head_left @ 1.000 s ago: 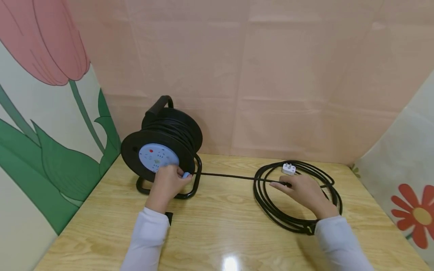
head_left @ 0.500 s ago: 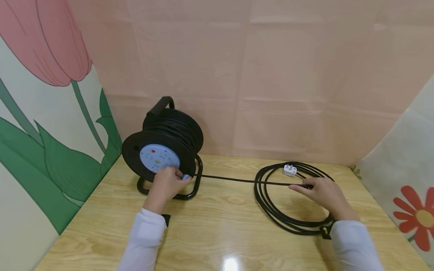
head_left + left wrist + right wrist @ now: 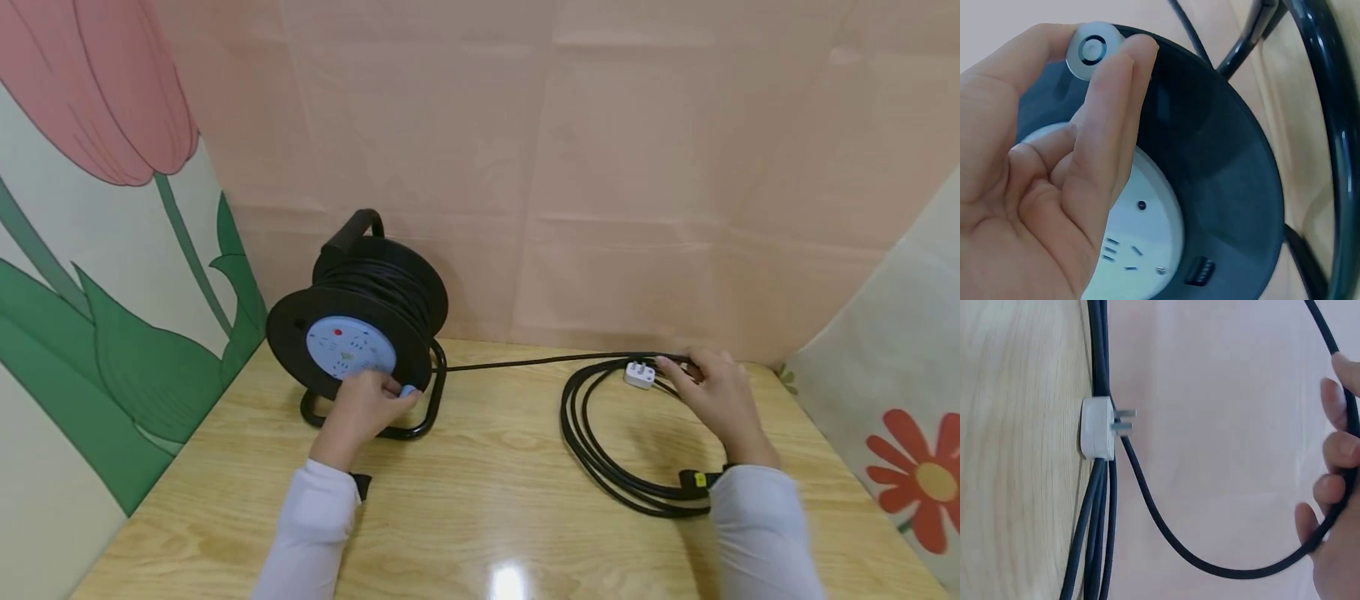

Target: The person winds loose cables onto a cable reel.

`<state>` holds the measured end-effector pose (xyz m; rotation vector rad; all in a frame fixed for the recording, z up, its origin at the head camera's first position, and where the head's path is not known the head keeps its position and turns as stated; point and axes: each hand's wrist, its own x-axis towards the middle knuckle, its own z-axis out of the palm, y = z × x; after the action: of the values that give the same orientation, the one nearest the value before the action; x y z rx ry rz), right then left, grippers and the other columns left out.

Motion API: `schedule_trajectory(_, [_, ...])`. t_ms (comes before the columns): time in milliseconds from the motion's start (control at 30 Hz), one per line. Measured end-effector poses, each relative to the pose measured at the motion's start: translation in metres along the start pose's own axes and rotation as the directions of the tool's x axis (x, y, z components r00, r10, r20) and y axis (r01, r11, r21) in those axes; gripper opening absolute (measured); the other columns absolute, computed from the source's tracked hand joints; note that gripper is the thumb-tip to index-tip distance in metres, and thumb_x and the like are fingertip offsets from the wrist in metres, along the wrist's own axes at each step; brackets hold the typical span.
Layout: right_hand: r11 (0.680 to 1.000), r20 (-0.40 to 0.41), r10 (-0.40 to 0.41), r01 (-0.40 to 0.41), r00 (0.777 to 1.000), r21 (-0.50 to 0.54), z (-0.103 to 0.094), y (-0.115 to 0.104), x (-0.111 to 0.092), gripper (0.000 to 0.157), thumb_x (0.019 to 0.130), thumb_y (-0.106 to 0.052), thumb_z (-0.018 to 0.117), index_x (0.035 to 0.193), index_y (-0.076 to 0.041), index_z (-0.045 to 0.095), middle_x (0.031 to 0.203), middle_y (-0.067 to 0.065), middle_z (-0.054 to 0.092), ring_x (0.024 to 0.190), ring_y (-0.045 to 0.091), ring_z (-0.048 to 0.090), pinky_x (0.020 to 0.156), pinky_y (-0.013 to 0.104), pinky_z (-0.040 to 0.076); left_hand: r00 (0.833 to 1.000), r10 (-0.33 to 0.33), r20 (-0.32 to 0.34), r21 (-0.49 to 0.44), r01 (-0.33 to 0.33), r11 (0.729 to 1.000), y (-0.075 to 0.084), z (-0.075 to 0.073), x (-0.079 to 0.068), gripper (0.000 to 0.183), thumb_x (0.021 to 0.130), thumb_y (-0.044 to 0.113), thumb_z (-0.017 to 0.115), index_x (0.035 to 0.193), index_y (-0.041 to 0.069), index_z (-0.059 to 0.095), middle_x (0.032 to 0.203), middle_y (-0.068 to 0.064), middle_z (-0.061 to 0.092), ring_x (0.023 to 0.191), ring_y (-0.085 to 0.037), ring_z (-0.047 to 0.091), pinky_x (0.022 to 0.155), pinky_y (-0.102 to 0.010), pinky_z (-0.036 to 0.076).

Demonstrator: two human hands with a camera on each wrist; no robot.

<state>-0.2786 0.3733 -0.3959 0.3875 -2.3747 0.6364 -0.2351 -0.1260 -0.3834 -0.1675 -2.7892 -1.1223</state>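
Note:
A black cable reel (image 3: 378, 283) stands at the left of the table in the head view, its blue socket face (image 3: 341, 340) turned toward me. My left hand (image 3: 362, 414) pinches the small blue winding knob (image 3: 407, 391) on the reel's front flange; the left wrist view shows that knob (image 3: 1092, 50) between thumb and fingers. From the reel a black cable (image 3: 525, 362) runs right to my right hand (image 3: 718, 404), whose fingers curl round it. Loose cable coils (image 3: 583, 437) lie below that hand. The white plug (image 3: 639, 374) sits on the coils, prongs up.
The reel's tubular stand (image 3: 431, 417) rests on the wooden table (image 3: 480, 483). A pink cloth backdrop (image 3: 600, 183) rises behind the table's rear edge, with printed panels at both sides.
My right hand has slid right along the cable, then moved toward the back edge, carrying the cable span rearward past the plug. The left hand stays at the knob; the reel shows no clear turn.

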Motion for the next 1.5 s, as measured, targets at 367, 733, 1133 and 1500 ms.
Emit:
schedule_trajectory(367, [0.998, -0.101, -0.034, 0.027, 0.994, -0.062, 0.015, 0.001, -0.013, 0.03, 0.08, -0.024, 0.086, 0.068, -0.015, 0.06, 0.056, -0.005, 0.042, 0.052, 0.019, 0.037, 0.054, 0.034, 0.025, 0.966, -0.096, 0.239, -0.276, 0.162, 0.947, -0.022, -0.002, 0.005, 0.029, 0.093, 0.026, 0.074, 0.094, -0.004, 0.073, 0.077, -0.007, 0.072, 0.071, -0.018, 0.07, 0.07, -0.036, 0.061])
schedule_trajectory(733, [0.997, 0.144, 0.071, -0.067, 0.987, -0.036, 0.013, -0.008, -0.016, 0.022, 0.097, -0.037, 0.068, 0.098, -0.016, 0.071, 0.068, -0.002, 0.054, 0.056, 0.016, 0.044, 0.052, 0.032, 0.032, 0.943, -0.156, 0.292, -0.236, 0.229, 0.944, -0.041, -0.002, 0.007, 0.032, 0.094, 0.027, 0.072, 0.093, -0.004, 0.073, 0.078, -0.007, 0.072, 0.072, -0.019, 0.071, 0.073, -0.038, 0.061])
schedule_trajectory(1133, [0.991, 0.201, 0.126, -0.113, 0.972, -0.072, 0.019, -0.013, -0.015, 0.033, 0.097, -0.049, 0.064, 0.09, -0.017, 0.067, 0.061, -0.003, 0.046, 0.05, 0.016, 0.039, 0.05, 0.031, 0.03, 0.949, -0.086, 0.304, -0.275, 0.174, 0.946, -0.076, -0.003, 0.009, 0.04, 0.093, 0.037, 0.073, 0.094, -0.003, 0.073, 0.082, -0.008, 0.073, 0.078, -0.023, 0.072, 0.075, -0.036, 0.06])
schedule_trajectory(1500, [0.998, 0.124, 0.025, -0.017, 0.992, -0.064, 0.025, -0.017, -0.012, 0.035, 0.092, -0.041, 0.074, 0.073, -0.02, 0.053, 0.061, -0.002, 0.038, 0.059, 0.02, 0.035, 0.067, 0.039, 0.026, 0.966, -0.093, 0.242, -0.257, 0.156, 0.954, -0.097, -0.008, 0.007, 0.04, 0.091, 0.04, 0.075, 0.091, 0.0, 0.073, 0.079, -0.006, 0.073, 0.075, -0.021, 0.071, 0.073, -0.035, 0.06])
